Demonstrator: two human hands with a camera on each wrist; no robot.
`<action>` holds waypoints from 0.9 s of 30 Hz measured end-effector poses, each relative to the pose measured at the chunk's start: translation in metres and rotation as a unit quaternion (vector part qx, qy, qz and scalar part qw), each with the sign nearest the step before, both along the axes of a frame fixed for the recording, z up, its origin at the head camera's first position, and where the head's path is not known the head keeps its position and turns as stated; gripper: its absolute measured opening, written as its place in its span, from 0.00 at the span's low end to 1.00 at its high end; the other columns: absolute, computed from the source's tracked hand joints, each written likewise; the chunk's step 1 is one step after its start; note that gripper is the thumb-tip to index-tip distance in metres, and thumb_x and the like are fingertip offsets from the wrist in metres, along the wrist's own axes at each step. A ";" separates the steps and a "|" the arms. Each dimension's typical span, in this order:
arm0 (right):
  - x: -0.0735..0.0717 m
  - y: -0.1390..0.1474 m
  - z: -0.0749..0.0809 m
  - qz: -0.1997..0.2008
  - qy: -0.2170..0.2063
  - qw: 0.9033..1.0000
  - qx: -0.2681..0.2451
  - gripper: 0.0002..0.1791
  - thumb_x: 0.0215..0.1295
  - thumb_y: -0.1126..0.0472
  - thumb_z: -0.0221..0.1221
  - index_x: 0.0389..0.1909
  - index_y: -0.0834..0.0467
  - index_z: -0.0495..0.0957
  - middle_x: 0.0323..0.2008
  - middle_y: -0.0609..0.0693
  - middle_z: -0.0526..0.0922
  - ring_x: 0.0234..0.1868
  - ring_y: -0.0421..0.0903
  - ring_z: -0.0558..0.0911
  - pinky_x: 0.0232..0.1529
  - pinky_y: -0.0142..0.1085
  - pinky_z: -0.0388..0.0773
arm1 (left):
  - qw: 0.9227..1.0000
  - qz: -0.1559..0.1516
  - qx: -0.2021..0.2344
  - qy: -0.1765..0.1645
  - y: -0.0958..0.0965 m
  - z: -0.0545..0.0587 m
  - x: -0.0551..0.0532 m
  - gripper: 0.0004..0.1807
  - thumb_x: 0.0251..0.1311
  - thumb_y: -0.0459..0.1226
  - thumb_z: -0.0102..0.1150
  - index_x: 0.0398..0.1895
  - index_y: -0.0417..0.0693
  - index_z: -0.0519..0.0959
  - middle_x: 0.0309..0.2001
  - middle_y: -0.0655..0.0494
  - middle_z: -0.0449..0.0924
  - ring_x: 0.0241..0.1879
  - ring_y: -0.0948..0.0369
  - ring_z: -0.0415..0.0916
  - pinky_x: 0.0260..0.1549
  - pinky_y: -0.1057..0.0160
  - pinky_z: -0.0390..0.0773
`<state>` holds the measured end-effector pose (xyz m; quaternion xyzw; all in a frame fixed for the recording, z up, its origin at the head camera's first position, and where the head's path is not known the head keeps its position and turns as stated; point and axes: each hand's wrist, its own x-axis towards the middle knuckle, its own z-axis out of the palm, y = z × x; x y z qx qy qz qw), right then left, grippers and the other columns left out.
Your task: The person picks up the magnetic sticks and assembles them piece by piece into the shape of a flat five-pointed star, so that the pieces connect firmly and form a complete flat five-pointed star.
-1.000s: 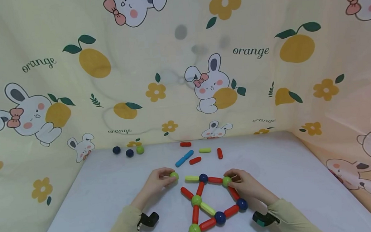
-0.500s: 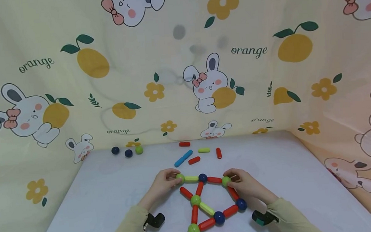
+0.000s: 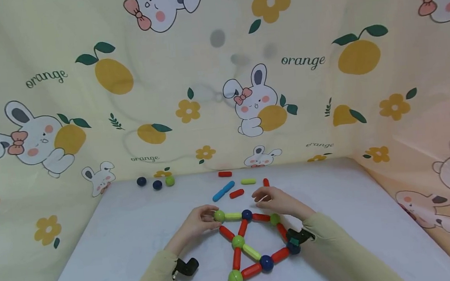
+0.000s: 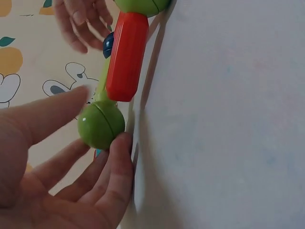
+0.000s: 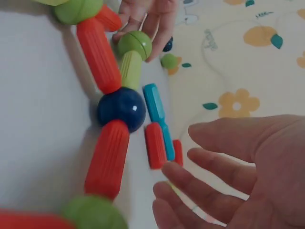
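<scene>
A flat frame of red rods (image 3: 251, 271), yellow-green rods (image 3: 251, 252), dark blue balls (image 3: 266, 263) and green balls (image 3: 238, 242) lies on the table. At its far left corner, a green ball (image 4: 101, 125) meets the end of a yellow-green rod (image 3: 233, 216). My left hand (image 3: 197, 223) is around that ball; its fingers touch it from below in the left wrist view, while the thumb stands apart. Behind the frame's far side, my right hand (image 3: 278, 201) hovers with loosely spread fingers and nothing in them, near a red rod (image 3: 266, 182) that it partly covers.
Loose pieces lie behind the frame: blue rods (image 3: 223, 191), red rods (image 3: 236, 193) and a yellow-green rod (image 3: 248, 181). Two dark blue balls (image 3: 157, 185) and a green ball (image 3: 170, 181) sit at the back left. A printed curtain (image 3: 208, 128) borders the table's far edge.
My left hand has brought the green ball rightward to the yellow-green rod's end, and its grip has loosened. My right hand has left the frame's green ball and moved back toward the loose rods.
</scene>
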<state>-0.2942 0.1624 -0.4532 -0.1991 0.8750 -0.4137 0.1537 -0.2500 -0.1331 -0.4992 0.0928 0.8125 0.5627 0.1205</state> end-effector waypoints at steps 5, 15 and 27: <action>-0.004 -0.020 0.003 0.046 -0.015 0.998 -0.036 0.16 0.66 0.63 0.58 0.53 0.62 0.76 0.48 0.58 0.80 0.47 0.50 0.78 0.48 0.42 0.77 | 1.000 -0.026 0.002 -0.016 -0.003 -0.003 0.001 0.26 0.55 0.32 0.67 0.59 0.39 0.74 0.50 0.48 0.77 0.45 0.57 0.79 0.46 0.58 0.79; 0.006 -0.049 0.000 0.120 -0.114 0.983 -0.084 0.19 0.69 0.61 0.56 0.56 0.66 0.74 0.44 0.56 0.83 0.45 0.54 0.80 0.46 0.37 0.78 | 0.999 -0.028 0.002 -0.022 -0.005 0.001 0.005 0.23 0.57 0.31 0.64 0.57 0.40 0.75 0.50 0.48 0.78 0.43 0.56 0.79 0.46 0.56 0.79; 0.009 -0.050 -0.006 0.108 -0.138 0.979 -0.107 0.19 0.70 0.61 0.54 0.57 0.68 0.71 0.45 0.58 0.82 0.44 0.57 0.79 0.48 0.42 0.78 | 1.000 0.009 -0.003 0.003 0.006 -0.007 0.007 0.26 0.50 0.25 0.68 0.54 0.43 0.76 0.48 0.47 0.76 0.32 0.58 0.79 0.37 0.61 0.82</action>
